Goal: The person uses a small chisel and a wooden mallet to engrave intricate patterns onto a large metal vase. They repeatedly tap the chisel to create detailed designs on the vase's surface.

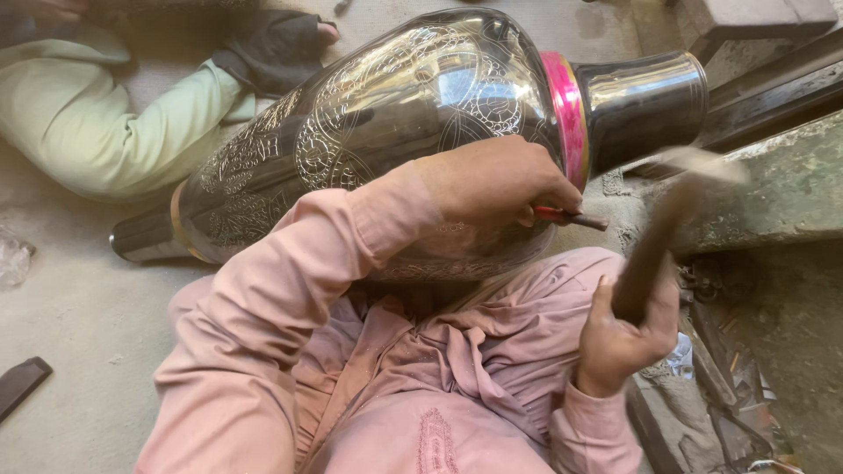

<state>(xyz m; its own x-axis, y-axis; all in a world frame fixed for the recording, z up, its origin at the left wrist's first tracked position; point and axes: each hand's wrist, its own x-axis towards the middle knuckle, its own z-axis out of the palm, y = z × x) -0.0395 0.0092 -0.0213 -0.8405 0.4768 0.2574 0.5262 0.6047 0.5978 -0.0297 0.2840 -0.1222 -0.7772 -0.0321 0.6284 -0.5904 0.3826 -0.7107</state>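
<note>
Lying on its side across the middle of the frame, the large dark metal vase (386, 114) runs from its foot at centre left to its plain, polished neck at upper right, and we see fine engraved circles and scrollwork over its belly. A pink band (569, 114) rings the shoulder where the neck begins. The vase rests against the lap of the person in pink clothing (421, 377), whose sleeves fill the lower half of the frame.

Our left hand (492, 180) lies on the vase's belly just below the pink band, its grip closed around a thin chisel (575, 217) with a red shaft, whose dark tip points to the right, beside the vase's shoulder. Our right hand (628, 338), at lower right, has its grip shut around the wooden handle of a hammer (654, 246); the handle slants up and to the right, and its head is blurred, so we cannot tell its shape.

In the upper left of the frame another person's leg in pale green cloth (97, 123) lies on the floor (70, 307) beside the vase's foot. A worn stone ledge (781, 189) sits at right.
</note>
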